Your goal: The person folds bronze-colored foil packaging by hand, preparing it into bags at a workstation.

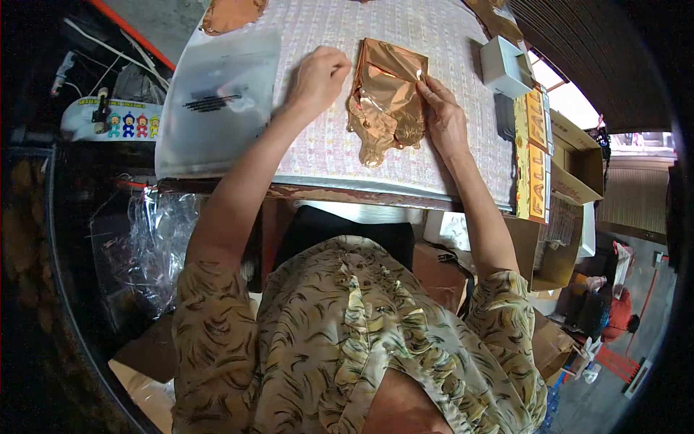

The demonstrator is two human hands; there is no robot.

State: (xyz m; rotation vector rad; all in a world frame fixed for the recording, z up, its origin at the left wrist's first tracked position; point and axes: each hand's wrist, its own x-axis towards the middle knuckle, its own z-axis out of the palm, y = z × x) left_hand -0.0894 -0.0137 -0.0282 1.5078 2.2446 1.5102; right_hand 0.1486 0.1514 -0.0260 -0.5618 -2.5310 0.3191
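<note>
A folded copper-coloured foil balloon lies on the patterned tablecloth in front of me, its lower part spread into rounded lobes. My right hand grips its right edge, fingertips on the shiny foil. To the left of the foil, my left hand is closed with its fingers curled; whatever may be inside it is hidden. Beneath and beside my left forearm lies a stack of clear plastic bags with dark printing across the middle.
Another copper foil piece lies at the far left of the table. A small white box stands at the back right. Cardboard boxes line the right edge. Crumpled clear plastic hangs below on the left.
</note>
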